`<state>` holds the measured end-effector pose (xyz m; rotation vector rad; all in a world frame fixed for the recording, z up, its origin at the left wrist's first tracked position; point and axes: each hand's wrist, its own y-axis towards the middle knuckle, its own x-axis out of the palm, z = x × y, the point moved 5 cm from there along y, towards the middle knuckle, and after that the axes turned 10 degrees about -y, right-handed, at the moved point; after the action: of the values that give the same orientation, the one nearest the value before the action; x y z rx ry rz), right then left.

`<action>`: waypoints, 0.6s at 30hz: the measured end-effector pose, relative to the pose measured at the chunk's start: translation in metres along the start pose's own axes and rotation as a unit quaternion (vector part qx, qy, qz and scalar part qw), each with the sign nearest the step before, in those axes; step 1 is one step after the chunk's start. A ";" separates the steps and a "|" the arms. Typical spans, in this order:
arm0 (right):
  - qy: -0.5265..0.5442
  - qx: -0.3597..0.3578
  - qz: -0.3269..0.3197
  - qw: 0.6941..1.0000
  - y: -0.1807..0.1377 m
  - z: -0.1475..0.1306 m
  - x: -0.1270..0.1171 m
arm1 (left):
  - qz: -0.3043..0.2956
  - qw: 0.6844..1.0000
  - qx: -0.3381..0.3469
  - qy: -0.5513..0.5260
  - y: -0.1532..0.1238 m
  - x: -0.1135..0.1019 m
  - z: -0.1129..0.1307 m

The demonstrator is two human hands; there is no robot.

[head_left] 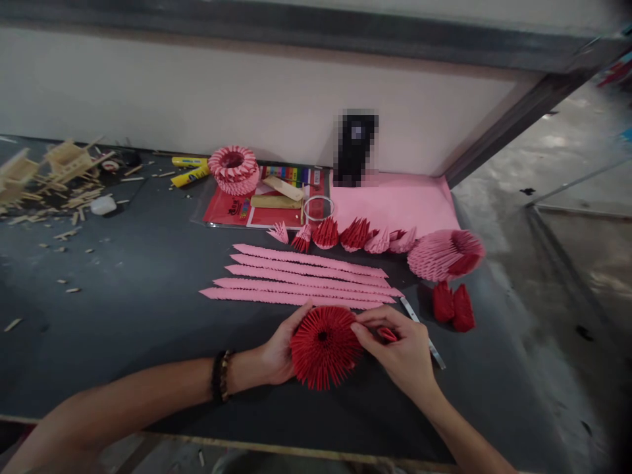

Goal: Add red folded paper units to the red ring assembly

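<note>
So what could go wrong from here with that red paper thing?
Possibly a few things. The red paper disc sits between the left hand and the right hand, so a hard squeeze might bend its thin folds. The small red piece in the curl of the right hand could slip out. And the pink strips lie close beyond the hands, so a careless reach might knock them askew.

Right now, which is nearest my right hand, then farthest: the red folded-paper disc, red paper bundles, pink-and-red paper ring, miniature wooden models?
1. Red folded-paper disc: left, against your right hand.
2. Red paper bundles: right.
3. Pink-and-red paper ring: back left.
4. Miniature wooden models: far left, back.
</note>
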<state>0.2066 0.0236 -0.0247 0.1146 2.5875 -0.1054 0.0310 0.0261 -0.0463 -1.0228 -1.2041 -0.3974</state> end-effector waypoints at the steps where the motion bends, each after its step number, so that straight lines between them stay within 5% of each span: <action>1: 0.006 0.007 0.010 1.000 0.000 0.001 -0.002 | -0.008 1.000 0.001 -0.005 0.000 0.000 0.000; 14: 0.084 0.022 -0.020 0.996 0.004 0.014 -0.008 | -0.074 0.997 -0.034 -0.003 -0.001 -0.010 -0.002; 18: 0.041 0.005 -0.017 0.999 0.005 0.010 -0.008 | -0.055 0.998 -0.033 0.000 -0.002 -0.007 -0.001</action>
<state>0.2192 0.0275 -0.0289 0.0800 2.6726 -0.1298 0.0278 0.0222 -0.0520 -1.0164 -1.2580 -0.5260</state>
